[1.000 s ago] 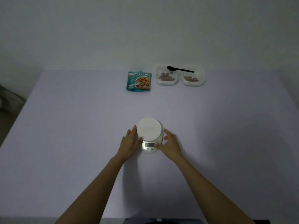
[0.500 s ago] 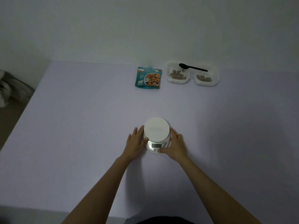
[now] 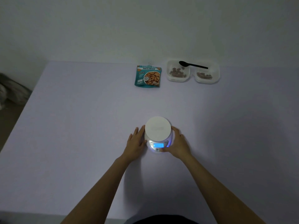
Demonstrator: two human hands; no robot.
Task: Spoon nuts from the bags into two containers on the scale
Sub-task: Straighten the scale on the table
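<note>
Scale set near front of table, display lit blue. Flanked by both hands: left hand laid flat at left side, fingers straight, slightly apart, tips touching base. Right hand laid against right side, fingers relaxed, thumb pressed on front below display. Bag, containers, spoon laid across them, all well beyond fingers.

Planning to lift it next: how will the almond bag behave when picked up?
The almond bag is a film pouch, so it will probably bend and sag. It looks thin, so it is likely light. Its glossy surface may slip slightly.
</note>
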